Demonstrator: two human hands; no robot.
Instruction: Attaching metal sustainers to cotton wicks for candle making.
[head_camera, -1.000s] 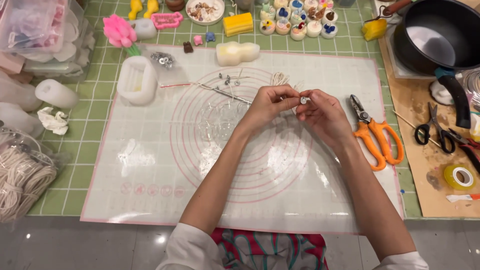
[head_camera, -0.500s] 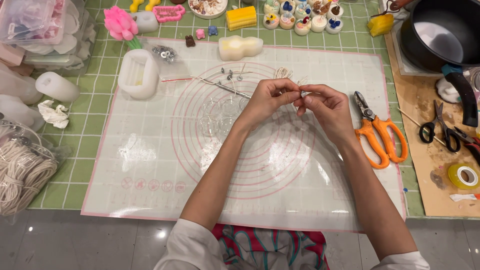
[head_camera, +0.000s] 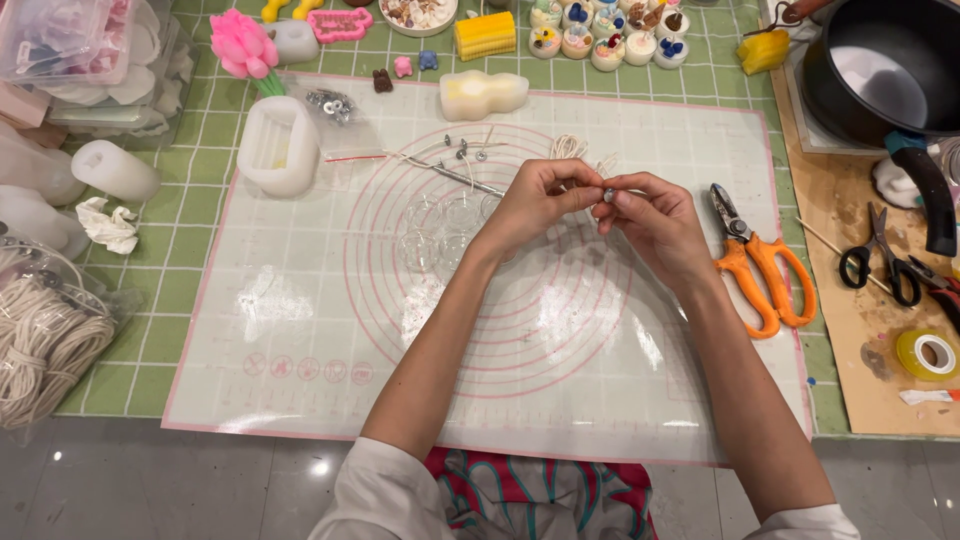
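Metal wick tab (head_camera: 607, 194) between left hand (head_camera: 535, 205) and right hand (head_camera: 652, 222)

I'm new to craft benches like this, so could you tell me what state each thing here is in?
Left hand: pinching a small metal tab.
Right hand: pinching the same tab.
Orange pliers: shut, lying on the mat.
Black scissors: partly open, lying flat.
Pot: upright, no lid.
Tape roll: lying flat.
White mould: open top.
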